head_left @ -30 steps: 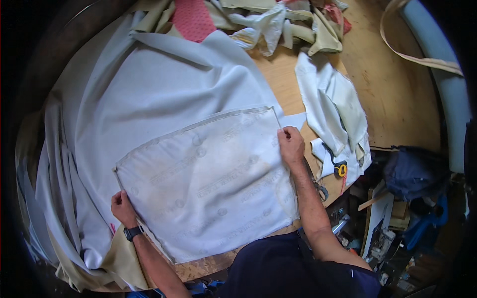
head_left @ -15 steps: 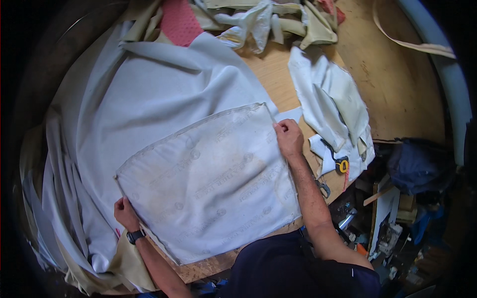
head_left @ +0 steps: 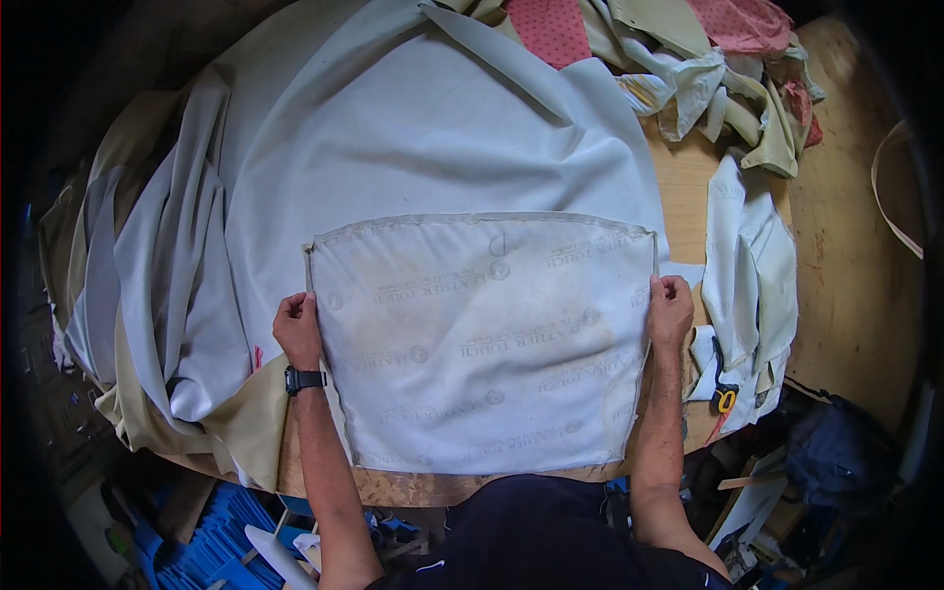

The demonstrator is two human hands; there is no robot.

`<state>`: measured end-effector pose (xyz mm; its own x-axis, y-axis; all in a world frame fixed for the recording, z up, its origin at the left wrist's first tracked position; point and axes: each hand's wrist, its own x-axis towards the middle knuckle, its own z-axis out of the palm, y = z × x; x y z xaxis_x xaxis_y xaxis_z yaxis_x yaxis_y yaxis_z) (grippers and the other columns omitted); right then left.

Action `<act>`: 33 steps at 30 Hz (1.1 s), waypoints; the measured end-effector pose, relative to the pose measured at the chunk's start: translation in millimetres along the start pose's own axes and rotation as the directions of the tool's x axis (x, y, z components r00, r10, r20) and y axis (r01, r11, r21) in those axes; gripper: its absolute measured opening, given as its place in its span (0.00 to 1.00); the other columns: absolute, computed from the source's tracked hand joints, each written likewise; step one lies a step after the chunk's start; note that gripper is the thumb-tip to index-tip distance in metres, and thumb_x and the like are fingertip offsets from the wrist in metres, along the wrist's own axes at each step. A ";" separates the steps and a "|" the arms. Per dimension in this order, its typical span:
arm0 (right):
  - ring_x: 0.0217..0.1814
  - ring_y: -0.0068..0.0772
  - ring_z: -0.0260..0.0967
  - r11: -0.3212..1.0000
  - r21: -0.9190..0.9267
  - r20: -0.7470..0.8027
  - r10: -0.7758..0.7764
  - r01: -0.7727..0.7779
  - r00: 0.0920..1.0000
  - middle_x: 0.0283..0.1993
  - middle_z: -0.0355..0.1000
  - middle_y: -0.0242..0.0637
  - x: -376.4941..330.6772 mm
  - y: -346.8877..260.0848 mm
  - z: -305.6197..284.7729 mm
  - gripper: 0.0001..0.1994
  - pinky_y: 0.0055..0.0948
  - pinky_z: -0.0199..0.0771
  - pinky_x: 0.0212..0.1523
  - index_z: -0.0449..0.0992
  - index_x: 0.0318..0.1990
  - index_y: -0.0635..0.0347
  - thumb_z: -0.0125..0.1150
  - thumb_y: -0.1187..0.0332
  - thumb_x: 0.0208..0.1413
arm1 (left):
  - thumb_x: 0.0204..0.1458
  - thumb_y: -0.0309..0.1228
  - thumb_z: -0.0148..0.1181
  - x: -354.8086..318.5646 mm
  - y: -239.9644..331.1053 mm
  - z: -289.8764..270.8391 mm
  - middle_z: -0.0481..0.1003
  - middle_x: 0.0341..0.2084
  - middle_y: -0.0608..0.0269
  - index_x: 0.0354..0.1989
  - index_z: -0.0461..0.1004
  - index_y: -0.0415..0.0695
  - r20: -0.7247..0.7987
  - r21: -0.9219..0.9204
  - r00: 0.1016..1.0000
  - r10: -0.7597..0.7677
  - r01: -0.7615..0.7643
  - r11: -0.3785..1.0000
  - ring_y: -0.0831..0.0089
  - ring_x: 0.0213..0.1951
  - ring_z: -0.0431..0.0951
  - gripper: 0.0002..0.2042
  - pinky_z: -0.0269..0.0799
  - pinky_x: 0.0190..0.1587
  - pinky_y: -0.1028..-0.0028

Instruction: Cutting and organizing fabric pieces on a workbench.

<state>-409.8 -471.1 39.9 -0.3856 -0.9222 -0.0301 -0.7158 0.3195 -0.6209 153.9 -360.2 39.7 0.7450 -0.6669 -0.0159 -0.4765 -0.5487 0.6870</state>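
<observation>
A white leatherette panel (head_left: 492, 315) with a stitched seam edge, faint printing and brownish stains on its upward face lies nearly square in front of me. Its left edge is pinched near the upper corner by my left hand (head_left: 298, 329), which wears a black watch. My right hand (head_left: 671, 310) closes on the right edge at about the same height, fingers curled. Under the panel and beyond it spreads a large pale grey-white sheet of leatherette (head_left: 423, 138), wrinkled and folded over at the far side.
White scraps (head_left: 752, 256) lie on the wooden table (head_left: 688, 187) to the right, with a yellow-and-black tape measure (head_left: 725, 397) on them. Beige, white and red offcuts (head_left: 678, 59) heap at the back. Bunched material (head_left: 187, 285) hangs over the left edge. Blue pieces (head_left: 221, 536) lie below the table.
The view has swung, so the panel that looked slanted now appears almost level. Both hands keep their hold on its side edges.
</observation>
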 end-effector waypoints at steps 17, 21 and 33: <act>0.28 0.26 0.59 0.995 -0.003 0.039 -0.096 0.097 0.995 0.26 0.66 0.32 0.0 13.8 3.5 0.12 0.28 0.66 0.34 0.71 0.31 0.64 0.63 0.65 0.60 | 0.49 0.32 0.68 -3.6 7.5 -2.2 0.76 0.35 0.56 0.37 0.79 0.41 -0.065 0.121 0.997 -0.050 0.057 0.991 0.60 0.38 0.77 0.10 0.73 0.43 0.64; 0.29 0.26 0.60 0.995 -0.005 0.037 -0.104 0.104 0.994 0.27 0.67 0.32 1.9 16.5 5.2 0.12 0.28 0.66 0.34 0.72 0.32 0.64 0.63 0.64 0.60 | 0.50 0.31 0.66 0.3 15.5 -4.7 0.75 0.35 0.55 0.36 0.77 0.42 0.000 0.220 0.999 -0.036 0.035 0.975 0.57 0.40 0.76 0.08 0.71 0.45 0.61; 0.31 0.26 0.64 0.990 0.106 0.018 -0.096 0.093 0.995 0.29 0.72 0.33 5.1 28.0 7.3 0.11 0.27 0.69 0.36 0.76 0.35 0.66 0.64 0.65 0.60 | 0.50 0.27 0.65 5.2 25.0 -9.7 0.80 0.28 0.52 0.35 0.74 0.38 0.036 0.089 0.997 -0.064 0.060 0.994 0.56 0.33 0.82 0.07 0.76 0.38 0.62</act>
<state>-427.6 -468.5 16.6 -0.3051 -0.9522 0.0157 -0.6829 0.2073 -0.7005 150.4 -372.5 63.8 0.7566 -0.6483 -0.0855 -0.4706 -0.6306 0.6172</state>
